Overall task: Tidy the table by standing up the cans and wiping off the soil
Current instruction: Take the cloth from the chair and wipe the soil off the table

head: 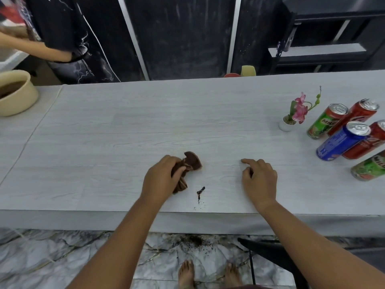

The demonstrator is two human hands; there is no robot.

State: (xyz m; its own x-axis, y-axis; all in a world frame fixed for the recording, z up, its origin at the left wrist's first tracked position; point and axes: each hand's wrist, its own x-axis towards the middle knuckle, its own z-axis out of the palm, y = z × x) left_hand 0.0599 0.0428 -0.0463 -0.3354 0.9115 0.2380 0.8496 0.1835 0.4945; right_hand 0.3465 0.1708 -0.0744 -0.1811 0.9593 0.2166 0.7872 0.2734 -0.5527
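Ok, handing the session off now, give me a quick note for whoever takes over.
Left hand grips the crumpled brown cloth. Right hand rests on the white wood-grain table, fingers loosely curled, holding nothing.
Done: all five metal drink cans stand upright at the table's right end.
Left: wipe the small dark soil streak near the front edge, just right of the cloth.
More spilled soil lies on the marble floor below.
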